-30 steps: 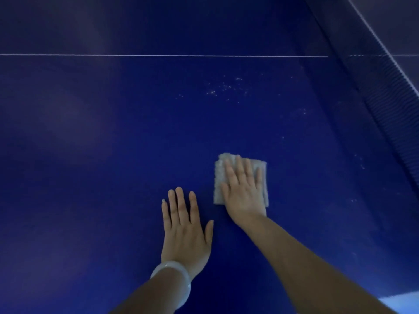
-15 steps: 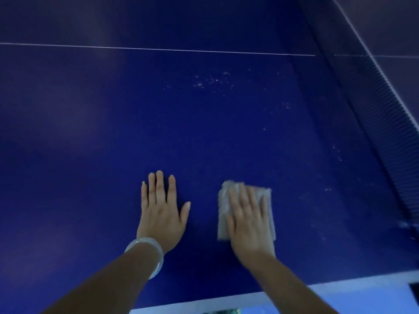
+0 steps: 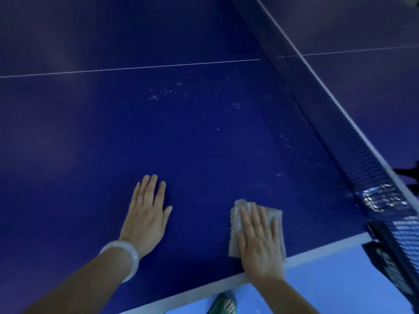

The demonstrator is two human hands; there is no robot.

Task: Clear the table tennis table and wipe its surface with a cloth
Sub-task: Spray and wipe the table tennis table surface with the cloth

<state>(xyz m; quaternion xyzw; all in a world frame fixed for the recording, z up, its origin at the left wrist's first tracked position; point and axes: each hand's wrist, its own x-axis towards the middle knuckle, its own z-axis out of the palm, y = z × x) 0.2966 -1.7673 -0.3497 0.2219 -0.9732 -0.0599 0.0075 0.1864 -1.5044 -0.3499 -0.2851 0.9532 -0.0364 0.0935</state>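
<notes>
The fingers (image 3: 256, 223) of the right hand (image 3: 260, 243) lie straight and close together, pressed flat on a folded grey cloth (image 3: 234, 225). The cloth sits on the blue table (image 3: 192, 143), near its white front edge line (image 3: 317, 251), with its near right corner touching that line. The heel of the right hand reaches over the edge line.

The fingers (image 3: 148, 189) of the left hand (image 3: 146, 214) are straight and held narrow, with the thumb set slightly apart. The palm rests flat on the table surface, holding nothing. A pale bangle (image 3: 123, 257) sits on the left wrist. The two hands are well apart, the left hand lying farther in from the edge than the right.

Pale specks (image 3: 167, 92) are scattered on the surface beyond the hands and toward the net. A thin white centre line (image 3: 136, 68) crosses the table beyond the specks.

The dark net (image 3: 335, 130) runs diagonally along the right side, topped with a white band. A patch of shiny tape (image 3: 381, 198) marks the net near its post.

Below the table edge, a foot in a green sandal (image 3: 223, 303) stands on a light blue floor (image 3: 328, 284)
</notes>
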